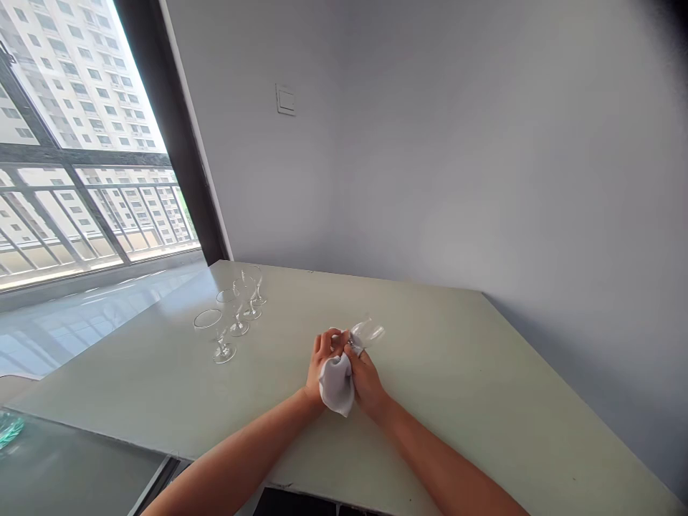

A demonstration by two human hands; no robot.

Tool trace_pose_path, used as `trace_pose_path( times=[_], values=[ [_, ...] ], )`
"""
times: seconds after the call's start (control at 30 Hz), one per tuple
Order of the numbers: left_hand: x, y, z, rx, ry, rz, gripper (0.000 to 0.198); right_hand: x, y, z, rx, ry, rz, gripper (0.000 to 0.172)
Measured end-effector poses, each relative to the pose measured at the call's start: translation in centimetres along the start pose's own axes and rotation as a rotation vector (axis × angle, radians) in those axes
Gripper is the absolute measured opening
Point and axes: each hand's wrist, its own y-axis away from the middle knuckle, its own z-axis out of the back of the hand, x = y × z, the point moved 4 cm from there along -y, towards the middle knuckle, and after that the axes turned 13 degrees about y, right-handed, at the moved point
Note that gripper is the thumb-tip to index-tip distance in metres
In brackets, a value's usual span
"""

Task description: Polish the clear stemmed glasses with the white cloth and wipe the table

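A clear stemmed glass (368, 333) is held above the near-middle part of the tabletop (456, 365), tilted, its bowl pointing away and to the right. A white cloth (337, 387) is bunched around its lower end, with one loose fold hanging between the wrists. Both hands are closed and close together: the left hand (322, 356) curls its fingers over the cloth at the foot end, while the right hand (368, 376) grips around the stem, its thumb laid along the cloth just below the bowl. The foot itself is hidden. To the left and farther back, well apart from the hands, four more stemmed glasses (224, 351) stand upright in a slanting row that runs toward the far left corner. At the lower left, a green glass object (9, 428), cut off by the picture's edge, rests on a darker glass surface (80, 466). Beyond the tabletop rise plain grey walls (456, 143), one carrying a light switch (286, 100). On the left, a dark-framed window (64, 154) shows a railing (134, 188) and a tall pale building (80, 79).
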Motion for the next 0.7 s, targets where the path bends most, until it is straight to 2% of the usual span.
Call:
trace_pose_path(
  times=[0.1,0.13,0.2,0.27,0.33,0.4,0.43,0.5,0.57,0.63,0.7],
  values=[
    [-0.6,-0.1,-0.1,0.136,-0.009,-0.045,0.033,0.8,-0.2,0.9,-0.052,-0.013,-0.040,0.034],
    [-0.6,-0.2,-0.1,0.188,0.059,-0.017,0.033,1.1,-0.3,1.3,-0.063,-0.004,-0.058,0.033],
    [-0.2,-0.6,-0.1,0.269,0.312,0.130,0.035,1.7,-0.3,2.1,-0.040,0.011,-0.120,0.032],
    [0.2,-0.9,0.1,0.319,0.599,0.328,0.040,2.0,-0.1,2.3,0.082,0.015,-0.203,0.034],
    [0.5,-0.9,0.2,0.395,0.821,0.501,0.050,2.1,0.5,1.8,0.277,0.006,-0.261,0.036],
    [0.5,-0.8,0.1,0.500,0.984,0.611,0.064,2.0,1.0,1.2,0.443,-0.004,-0.286,0.038],
    [0.5,-0.7,0.0,0.529,1.045,0.645,0.068,1.8,1.1,0.9,0.486,0.002,-0.294,0.039],
    [0.7,-0.8,0.0,0.494,1.110,0.678,0.069,1.5,1.0,0.8,0.493,0.057,-0.313,0.039],
    [1.2,-0.9,0.0,0.365,1.098,0.686,0.063,1.3,0.5,1.1,0.413,0.165,-0.299,0.037],
    [1.7,-1.0,0.1,0.229,1.032,0.696,0.058,1.5,-0.1,1.5,0.318,0.315,-0.225,0.037],
    [2.1,-0.9,0.2,0.139,0.939,0.712,0.057,1.9,-0.3,1.9,0.244,0.534,-0.090,0.034]
  ],
)
